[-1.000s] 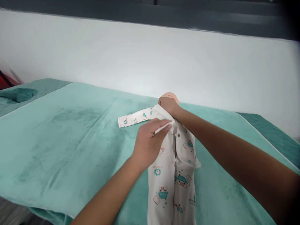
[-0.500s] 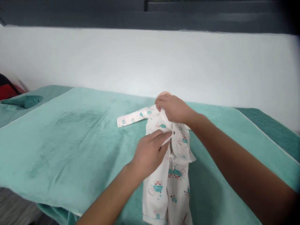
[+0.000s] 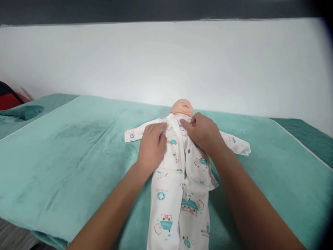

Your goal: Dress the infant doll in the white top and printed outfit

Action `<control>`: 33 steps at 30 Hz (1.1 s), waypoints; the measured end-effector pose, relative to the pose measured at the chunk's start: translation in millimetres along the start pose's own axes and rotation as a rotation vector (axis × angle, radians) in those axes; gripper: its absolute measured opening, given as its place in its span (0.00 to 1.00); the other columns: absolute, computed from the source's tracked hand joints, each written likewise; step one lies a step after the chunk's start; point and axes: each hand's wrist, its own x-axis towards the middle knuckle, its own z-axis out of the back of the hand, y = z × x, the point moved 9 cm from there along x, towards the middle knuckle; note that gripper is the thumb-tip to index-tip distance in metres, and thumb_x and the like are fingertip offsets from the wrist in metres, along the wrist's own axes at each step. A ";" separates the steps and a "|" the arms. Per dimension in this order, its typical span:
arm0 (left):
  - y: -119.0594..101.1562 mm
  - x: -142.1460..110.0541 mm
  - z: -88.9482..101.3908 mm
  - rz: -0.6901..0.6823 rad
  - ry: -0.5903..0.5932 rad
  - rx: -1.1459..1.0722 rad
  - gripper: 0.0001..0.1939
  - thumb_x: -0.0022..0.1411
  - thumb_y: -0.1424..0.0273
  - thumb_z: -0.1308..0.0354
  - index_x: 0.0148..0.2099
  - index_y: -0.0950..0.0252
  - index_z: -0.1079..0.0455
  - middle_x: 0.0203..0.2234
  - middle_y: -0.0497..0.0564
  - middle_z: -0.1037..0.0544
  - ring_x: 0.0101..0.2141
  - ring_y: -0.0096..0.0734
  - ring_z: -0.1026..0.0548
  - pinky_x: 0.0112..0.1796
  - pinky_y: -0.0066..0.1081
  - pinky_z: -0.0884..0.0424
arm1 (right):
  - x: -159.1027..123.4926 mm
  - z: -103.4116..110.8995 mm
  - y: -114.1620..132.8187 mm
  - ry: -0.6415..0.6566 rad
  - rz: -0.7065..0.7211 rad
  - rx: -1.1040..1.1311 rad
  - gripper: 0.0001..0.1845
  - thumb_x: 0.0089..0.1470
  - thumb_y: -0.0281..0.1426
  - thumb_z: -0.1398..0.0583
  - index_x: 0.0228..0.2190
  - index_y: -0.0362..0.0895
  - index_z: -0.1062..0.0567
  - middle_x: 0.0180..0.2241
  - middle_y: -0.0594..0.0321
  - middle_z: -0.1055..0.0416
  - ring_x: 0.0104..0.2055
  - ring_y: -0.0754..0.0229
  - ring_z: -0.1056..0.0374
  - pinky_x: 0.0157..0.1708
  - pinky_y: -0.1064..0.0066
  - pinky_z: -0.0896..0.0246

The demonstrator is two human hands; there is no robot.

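Teal mat (image 3: 65, 156) covers the table; a doll in a white printed sleepsuit (image 3: 179, 194) lies at centre, head (image 3: 182, 106) at 12 o'clock. Left hand (image 3: 152, 147) presses flat and open on the chest panel. Right hand (image 3: 204, 133) pinches the collar flap. Step looks like closing the front; next calls for aligning snaps.

Both bare forearms reach forward from the lower edge of the view and converge toward the middle. The left hand (image 3: 152, 146) lies palm down, fingers together and pointing away from the body, the wrist straight. The right hand (image 3: 204, 133) sits just beside it, a little farther out, knuckles up, with its fingers curled and the thumb and fingertips pinched toward the left.
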 end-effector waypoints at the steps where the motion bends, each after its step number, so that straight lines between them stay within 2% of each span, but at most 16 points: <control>1: 2.7 10.3 -7.4 0.012 0.020 -0.003 0.16 0.68 0.73 0.52 0.54 0.61 0.29 0.51 0.54 0.23 0.54 0.41 0.29 0.56 0.44 0.35 | -0.6 -1.9 1.8 0.006 -0.012 -0.039 0.19 0.56 0.50 0.44 0.32 0.46 0.34 0.31 0.58 0.31 0.29 0.57 0.39 0.29 0.67 0.49; 5: -9.0 40.7 -42.4 0.038 0.194 -0.157 0.20 0.66 0.76 0.53 0.56 0.60 0.29 0.51 0.53 0.22 0.51 0.40 0.26 0.54 0.41 0.32 | 10.1 -7.9 2.2 0.053 -0.056 -0.120 0.16 0.58 0.43 0.46 0.37 0.43 0.32 0.34 0.51 0.29 0.32 0.53 0.36 0.29 0.66 0.48; 7: -19.9 52.1 -50.4 0.043 0.205 -0.280 0.18 0.65 0.75 0.51 0.54 0.59 0.28 0.49 0.52 0.21 0.49 0.38 0.24 0.52 0.39 0.31 | 20.8 -12.3 -1.5 0.115 -0.067 -0.105 0.12 0.58 0.39 0.46 0.34 0.43 0.32 0.33 0.51 0.28 0.32 0.53 0.35 0.29 0.66 0.47; 10: -22.8 69.8 -49.0 0.071 0.100 -0.482 0.14 0.64 0.74 0.48 0.49 0.60 0.27 0.50 0.51 0.22 0.49 0.34 0.25 0.51 0.35 0.31 | 32.5 -14.6 -10.0 0.152 -0.081 -0.010 0.09 0.55 0.35 0.45 0.26 0.45 0.33 0.29 0.55 0.28 0.29 0.56 0.37 0.29 0.67 0.47; 12: -11.3 80.2 -45.6 0.131 0.003 -0.523 0.13 0.62 0.76 0.47 0.46 0.62 0.26 0.48 0.52 0.21 0.48 0.33 0.25 0.50 0.34 0.31 | 34.1 -11.4 -17.0 0.098 -0.094 0.090 0.10 0.54 0.34 0.44 0.22 0.46 0.34 0.26 0.59 0.30 0.28 0.59 0.39 0.28 0.67 0.47; 14: 5.8 87.0 -46.8 0.226 -0.034 -0.461 0.11 0.59 0.75 0.45 0.43 0.63 0.25 0.42 0.53 0.19 0.43 0.34 0.24 0.47 0.34 0.30 | 31.6 -8.0 -24.5 0.014 -0.111 0.233 0.11 0.53 0.34 0.43 0.21 0.46 0.34 0.24 0.62 0.31 0.27 0.60 0.40 0.28 0.68 0.46; 16: 16.8 90.6 -55.8 0.278 0.045 -0.369 0.08 0.58 0.72 0.43 0.37 0.64 0.23 0.35 0.53 0.19 0.36 0.34 0.24 0.41 0.35 0.31 | 28.1 -9.1 -32.5 -0.044 -0.150 0.443 0.12 0.52 0.38 0.42 0.22 0.46 0.32 0.23 0.64 0.33 0.26 0.62 0.40 0.27 0.69 0.45; 18: 19.6 91.0 -66.5 0.271 0.158 -0.315 0.08 0.58 0.68 0.43 0.31 0.64 0.23 0.29 0.52 0.20 0.31 0.33 0.27 0.36 0.34 0.33 | 26.3 -13.3 -37.3 -0.074 -0.198 0.652 0.13 0.51 0.41 0.41 0.22 0.46 0.31 0.21 0.65 0.34 0.24 0.63 0.41 0.26 0.69 0.44; 20: 19.2 89.2 -72.2 0.257 0.218 -0.298 0.10 0.58 0.66 0.42 0.28 0.63 0.24 0.27 0.50 0.21 0.28 0.31 0.29 0.32 0.33 0.36 | 26.7 -15.2 -36.0 -0.099 -0.218 0.742 0.14 0.50 0.41 0.40 0.22 0.45 0.30 0.20 0.66 0.34 0.23 0.64 0.41 0.26 0.70 0.43; 23: 18.8 86.7 -73.5 0.267 0.223 -0.302 0.09 0.57 0.66 0.40 0.26 0.62 0.26 0.26 0.49 0.22 0.27 0.30 0.30 0.31 0.32 0.37 | 27.9 -15.3 -27.9 -0.108 -0.212 0.680 0.12 0.48 0.39 0.39 0.21 0.44 0.27 0.21 0.66 0.32 0.24 0.64 0.40 0.27 0.70 0.43; 25: 17.0 87.0 -70.7 0.262 0.187 -0.325 0.07 0.57 0.68 0.40 0.28 0.63 0.27 0.28 0.50 0.21 0.29 0.30 0.29 0.33 0.32 0.36 | 27.0 -18.0 -24.9 -0.091 -0.217 0.669 0.11 0.47 0.38 0.39 0.22 0.44 0.25 0.22 0.66 0.32 0.25 0.63 0.39 0.27 0.71 0.43; 29: 13.4 88.7 -62.7 0.269 0.088 -0.408 0.06 0.58 0.68 0.42 0.31 0.64 0.27 0.29 0.50 0.22 0.30 0.30 0.27 0.34 0.31 0.34 | 23.4 -24.9 -25.1 -0.075 -0.200 0.880 0.11 0.47 0.39 0.38 0.27 0.44 0.23 0.22 0.68 0.32 0.24 0.65 0.41 0.26 0.72 0.43; 33: 11.3 88.3 -67.2 0.285 0.122 -0.477 0.08 0.59 0.67 0.42 0.29 0.64 0.29 0.26 0.48 0.24 0.28 0.28 0.30 0.32 0.30 0.36 | 20.8 -30.6 -28.2 -0.057 -0.206 1.057 0.13 0.47 0.40 0.36 0.30 0.44 0.23 0.21 0.70 0.36 0.21 0.67 0.46 0.23 0.73 0.46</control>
